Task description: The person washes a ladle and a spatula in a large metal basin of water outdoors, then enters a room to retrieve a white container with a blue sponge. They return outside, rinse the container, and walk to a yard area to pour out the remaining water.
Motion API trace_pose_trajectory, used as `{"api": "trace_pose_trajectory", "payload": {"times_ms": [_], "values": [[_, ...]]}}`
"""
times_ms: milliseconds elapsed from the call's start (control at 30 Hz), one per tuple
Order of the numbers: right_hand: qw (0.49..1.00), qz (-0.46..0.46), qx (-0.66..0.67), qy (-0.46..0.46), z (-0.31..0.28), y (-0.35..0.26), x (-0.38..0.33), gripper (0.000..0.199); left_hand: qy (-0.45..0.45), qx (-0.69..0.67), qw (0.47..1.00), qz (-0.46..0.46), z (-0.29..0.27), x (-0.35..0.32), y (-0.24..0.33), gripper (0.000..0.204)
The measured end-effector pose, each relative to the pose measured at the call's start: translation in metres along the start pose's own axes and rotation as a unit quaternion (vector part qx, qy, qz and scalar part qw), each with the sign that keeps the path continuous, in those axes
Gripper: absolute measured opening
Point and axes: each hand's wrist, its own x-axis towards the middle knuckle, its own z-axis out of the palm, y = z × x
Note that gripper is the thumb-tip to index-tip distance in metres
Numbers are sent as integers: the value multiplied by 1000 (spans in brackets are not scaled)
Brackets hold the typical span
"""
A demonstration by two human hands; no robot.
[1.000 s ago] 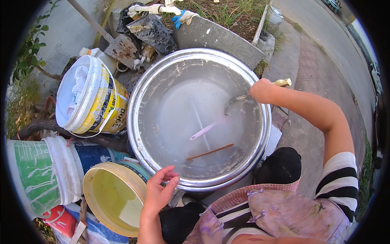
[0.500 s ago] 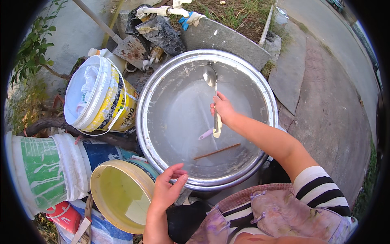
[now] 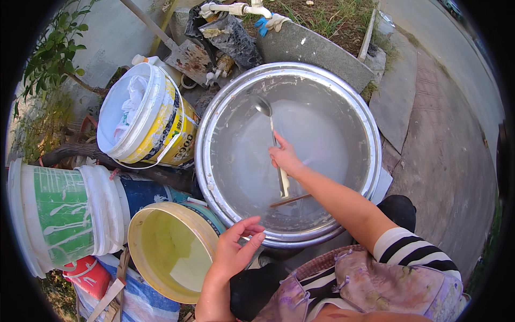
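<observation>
A long-handled metal spoon (image 3: 263, 106) with a cream handle end is gripped around its handle by my right hand (image 3: 285, 158). It is held over the inside of a large round metal pot (image 3: 372, 145), its bowl toward the far side. A thin brown stick (image 3: 288, 202) lies in the near part of the pot, partly covered by my forearm. Whitish residue marks the pot's inner wall. My left hand (image 3: 237, 251) hovers by the near left rim, fingers loosely bent and apart, holding nothing.
Left of the pot stand a yellow-and-white bucket (image 3: 155, 134) with a white bag inside, a green-and-white bucket (image 3: 64, 209) on its side, and a cream bucket (image 3: 140, 214) of yellowish liquid. A shovel (image 3: 188, 59), a tap pipe (image 3: 236, 8) and a stone slab (image 3: 316, 51) lie beyond.
The view has shifted, so the pot sits farther right. My right hand has moved the spoon leftward within the pot. The light purple piece beneath is now out of sight. My left hand stays empty.
</observation>
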Motion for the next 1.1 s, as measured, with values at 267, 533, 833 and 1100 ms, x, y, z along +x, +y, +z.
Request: {"api": "trace_pose_trajectory", "payload": {"times_ms": [267,533,833,1100], "values": [[985,74,-114,-109,11,-7,-1,66,-1,8,1000,-18,1,-2,1,35],[947,94,-256,-171,6,-5,5,63,-7,9,1000,-20,2,0,2,36],[973,29,-196,-122,7,0,-8,61,-9,5,1000,-19,3,1,1,35],[981,2,-166,-97,4,-1,-11,65,-17,23,1000,-12,5,3,2,36]]}}
